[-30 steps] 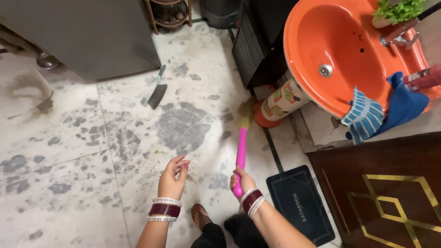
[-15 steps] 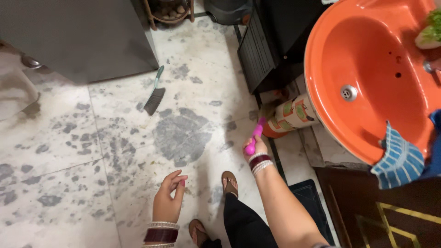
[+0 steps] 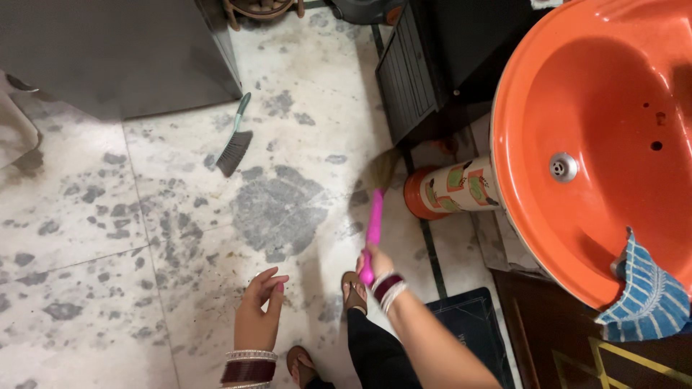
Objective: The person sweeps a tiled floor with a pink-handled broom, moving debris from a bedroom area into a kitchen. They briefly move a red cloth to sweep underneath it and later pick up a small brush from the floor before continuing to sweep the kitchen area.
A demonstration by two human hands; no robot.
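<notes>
Here, the left hand [image 3: 258, 311] hangs open over the speckled floor [image 3: 94, 216], fingers loose and holding nothing. Just beside it, the right hand [image 3: 375, 265] is wrapped tight around the pink broom [image 3: 374, 216]. The broom's soft bristles touch the floor a little past that hand, near a painted pot [image 3: 450, 189] under the orange sink [image 3: 577, 94]. Farther off, past the left hand, lies a small hand brush [image 3: 235, 144].

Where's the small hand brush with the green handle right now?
The hand brush lies on the marble floor, upper left, beside the grey cabinet.
</notes>
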